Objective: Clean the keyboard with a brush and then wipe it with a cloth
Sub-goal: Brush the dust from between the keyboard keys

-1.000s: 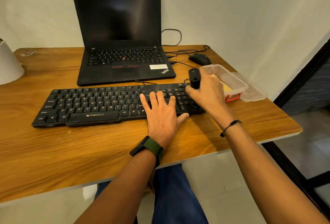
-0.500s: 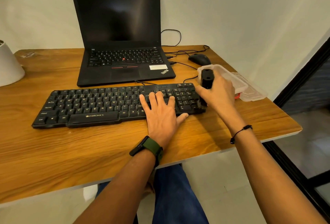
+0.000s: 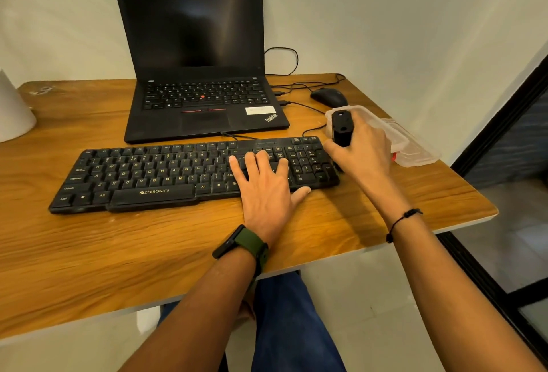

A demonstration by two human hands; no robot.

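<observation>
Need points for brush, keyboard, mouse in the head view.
brush (image 3: pixel 342 129), head view, on the black handle above the right hand's fingers.
keyboard (image 3: pixel 154 174), head view, on the letter keys.
mouse (image 3: pixel 328 97), head view, on its top shell.

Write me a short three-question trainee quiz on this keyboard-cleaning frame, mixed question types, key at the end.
1. True or false: the left hand lies flat with straight fingers on the keyboard.
2. Which hand has its grip on the black brush? A) left B) right C) neither
3. Fill in: the brush is held past the keyboard's ____ end, in front of the clear plastic container.

Key
1. True.
2. B: the right hand curls round it.
3. Right, by the number pad.
</observation>
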